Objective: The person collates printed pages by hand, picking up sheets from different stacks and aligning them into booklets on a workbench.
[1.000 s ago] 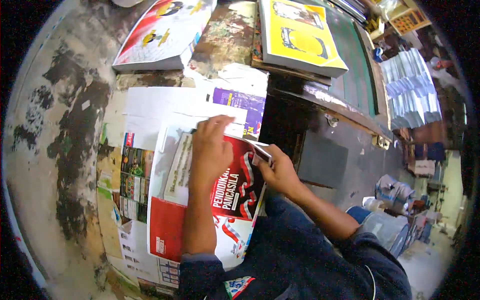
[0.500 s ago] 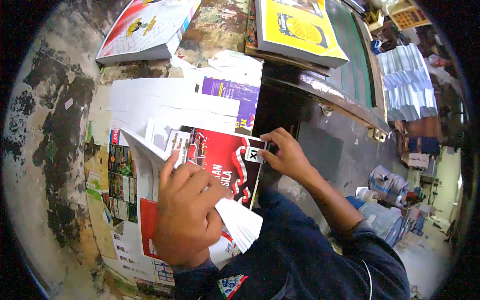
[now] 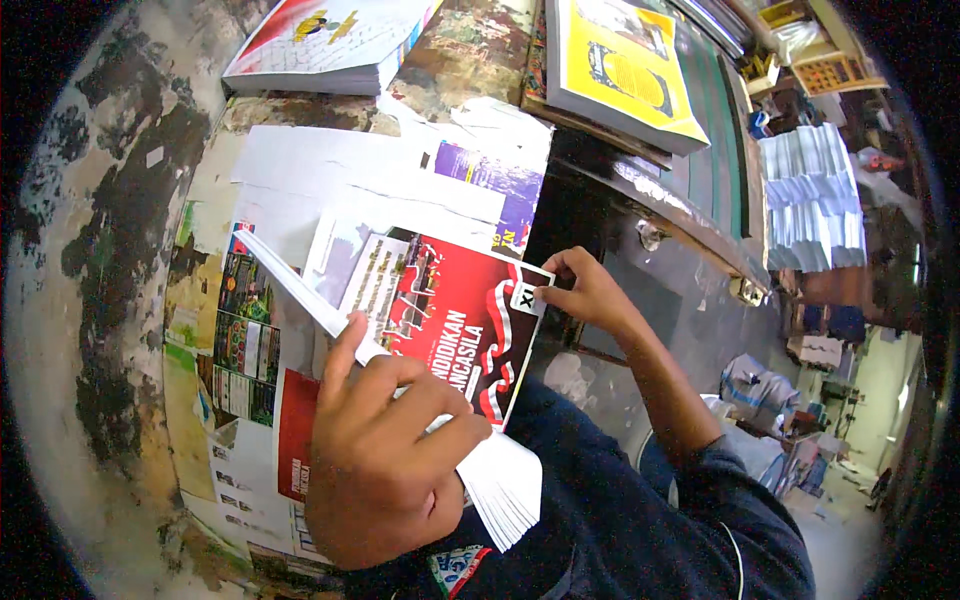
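Left hand [image 3: 385,450] grips 1 white sheaf [image 3: 505,492]; right hand [image 3: 592,295] pinches 1 red cover [image 3: 455,280].

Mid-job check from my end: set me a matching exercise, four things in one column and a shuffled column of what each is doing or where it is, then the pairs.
1. left hand
2. right hand
3. yellow-covered stack
4. white paper bundles

A. top of the view, right of centre
B. pinching a corner of the red-and-black cover
C. piled toward the far right of the view
D. gripping bent white pages

Pairs: 1-D, 2-B, 3-A, 4-C
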`<state>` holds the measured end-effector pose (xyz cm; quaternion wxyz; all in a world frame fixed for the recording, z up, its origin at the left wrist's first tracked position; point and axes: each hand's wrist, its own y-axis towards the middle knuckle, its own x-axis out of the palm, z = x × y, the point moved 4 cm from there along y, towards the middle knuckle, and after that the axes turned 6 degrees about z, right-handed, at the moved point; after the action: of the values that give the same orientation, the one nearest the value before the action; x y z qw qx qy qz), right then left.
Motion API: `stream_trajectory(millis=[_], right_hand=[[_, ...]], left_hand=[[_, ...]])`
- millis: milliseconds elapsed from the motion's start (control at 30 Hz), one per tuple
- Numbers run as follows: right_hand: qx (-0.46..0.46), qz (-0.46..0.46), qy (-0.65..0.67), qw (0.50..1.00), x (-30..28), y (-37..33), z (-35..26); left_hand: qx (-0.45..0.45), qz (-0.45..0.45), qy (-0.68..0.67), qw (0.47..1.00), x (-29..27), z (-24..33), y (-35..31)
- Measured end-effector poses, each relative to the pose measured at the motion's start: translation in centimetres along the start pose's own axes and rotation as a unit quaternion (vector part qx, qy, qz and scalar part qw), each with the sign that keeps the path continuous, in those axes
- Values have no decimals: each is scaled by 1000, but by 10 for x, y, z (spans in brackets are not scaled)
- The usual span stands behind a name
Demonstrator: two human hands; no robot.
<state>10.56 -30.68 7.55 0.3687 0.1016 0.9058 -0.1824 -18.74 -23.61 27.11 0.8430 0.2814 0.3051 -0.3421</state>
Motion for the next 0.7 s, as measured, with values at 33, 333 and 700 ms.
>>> stream_trajectory(millis=[33, 333, 700], right_hand=[[-10, 6, -8, 1000, 1, 1, 0], [206, -102, 568, 790, 9, -17, -39], [-185, 58, -33, 980, 87, -70, -175]], left_hand=[[1, 4, -4, 1000, -1, 0, -1], [-1, -22, -32, 999, -21, 3, -19], [9, -9, -16, 1000, -25, 10, -30]])
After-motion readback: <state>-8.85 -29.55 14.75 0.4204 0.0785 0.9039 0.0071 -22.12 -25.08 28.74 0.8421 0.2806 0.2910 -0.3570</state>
